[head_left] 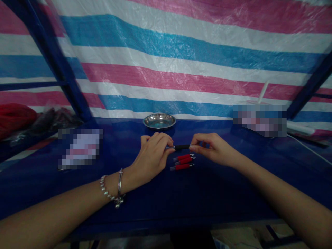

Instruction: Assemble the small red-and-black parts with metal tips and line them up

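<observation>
Both hands meet over the middle of a dark blue table (181, 193). My left hand (151, 155), with bracelets on its wrist, pinches one end of a small black pen-like piece (181, 147). My right hand (211, 148) pinches the other end of the same piece. Just below it three short red-and-silver pieces (184, 162) lie side by side on the table, close to my left fingers.
A round metal dish (159, 121) stands behind the hands near the striped tarp wall (181, 52). Blurred packets lie at the left (80, 148) and back right (259, 119). Dark and red bundles (23, 121) sit at far left. A white cable (308, 147) runs along the right.
</observation>
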`<state>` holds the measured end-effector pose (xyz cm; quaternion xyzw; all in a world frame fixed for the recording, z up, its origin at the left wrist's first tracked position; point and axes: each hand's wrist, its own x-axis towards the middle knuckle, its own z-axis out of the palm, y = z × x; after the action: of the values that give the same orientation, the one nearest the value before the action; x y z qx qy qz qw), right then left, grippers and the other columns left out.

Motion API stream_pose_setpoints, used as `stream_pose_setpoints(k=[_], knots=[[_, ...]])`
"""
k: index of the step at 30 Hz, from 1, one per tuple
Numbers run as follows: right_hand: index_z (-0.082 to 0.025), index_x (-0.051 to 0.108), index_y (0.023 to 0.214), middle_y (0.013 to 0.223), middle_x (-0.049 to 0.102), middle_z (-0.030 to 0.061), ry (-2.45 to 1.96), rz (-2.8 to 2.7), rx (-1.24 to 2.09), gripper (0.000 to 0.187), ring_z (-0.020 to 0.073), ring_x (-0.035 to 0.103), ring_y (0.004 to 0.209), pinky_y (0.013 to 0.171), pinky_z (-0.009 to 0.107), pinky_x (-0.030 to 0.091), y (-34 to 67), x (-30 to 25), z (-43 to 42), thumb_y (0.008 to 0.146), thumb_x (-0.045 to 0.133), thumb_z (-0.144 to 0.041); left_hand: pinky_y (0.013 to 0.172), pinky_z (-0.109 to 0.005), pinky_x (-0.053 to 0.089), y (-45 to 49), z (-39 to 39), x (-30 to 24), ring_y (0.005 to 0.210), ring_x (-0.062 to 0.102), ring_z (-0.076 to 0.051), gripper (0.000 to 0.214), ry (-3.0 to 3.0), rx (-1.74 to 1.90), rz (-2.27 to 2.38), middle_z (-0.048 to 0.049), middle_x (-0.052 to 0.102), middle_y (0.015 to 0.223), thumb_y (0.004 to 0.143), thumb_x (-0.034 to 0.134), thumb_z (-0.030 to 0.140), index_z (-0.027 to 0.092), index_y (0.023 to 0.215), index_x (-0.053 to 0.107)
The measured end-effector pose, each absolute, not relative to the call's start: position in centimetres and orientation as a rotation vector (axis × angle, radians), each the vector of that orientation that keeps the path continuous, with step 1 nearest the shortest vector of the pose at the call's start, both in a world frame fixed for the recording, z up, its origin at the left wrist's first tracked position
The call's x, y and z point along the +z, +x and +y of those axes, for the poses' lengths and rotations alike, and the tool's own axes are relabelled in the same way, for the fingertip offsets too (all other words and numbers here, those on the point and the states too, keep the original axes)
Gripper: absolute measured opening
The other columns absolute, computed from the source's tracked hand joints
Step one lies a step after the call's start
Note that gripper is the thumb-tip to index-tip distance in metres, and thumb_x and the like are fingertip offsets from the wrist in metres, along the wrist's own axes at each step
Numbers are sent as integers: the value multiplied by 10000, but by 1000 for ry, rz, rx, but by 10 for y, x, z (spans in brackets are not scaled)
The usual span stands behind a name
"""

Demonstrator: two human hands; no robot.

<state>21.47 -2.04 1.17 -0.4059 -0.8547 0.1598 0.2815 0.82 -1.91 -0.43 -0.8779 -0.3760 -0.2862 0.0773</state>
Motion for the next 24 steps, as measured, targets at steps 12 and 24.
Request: stream_pose_setpoints(k=[12, 24], knots=[[-151, 543, 685, 626, 550, -7, -1073, -2280, 436, 175, 90, 472, 580, 538, 207, 330, 215, 12, -20, 779, 492, -290, 705, -328, 250, 8, -20, -3, 855, 496, -176, 32, -2625, -844, -1136, -6, 572, 908, 826, 454, 152, 177, 842, 465], [-151, 542, 676, 639, 559, 1, -1081, -2266, 456, 179, 96, 482, 600, 555, 217, 339, 214, 13, -21, 779, 488, -286, 703, -325, 248, 7, -19, -5, 858, 494, -173, 33, -2615, -852, -1117, -7, 574, 912, 828, 453, 158, 181, 844, 469]])
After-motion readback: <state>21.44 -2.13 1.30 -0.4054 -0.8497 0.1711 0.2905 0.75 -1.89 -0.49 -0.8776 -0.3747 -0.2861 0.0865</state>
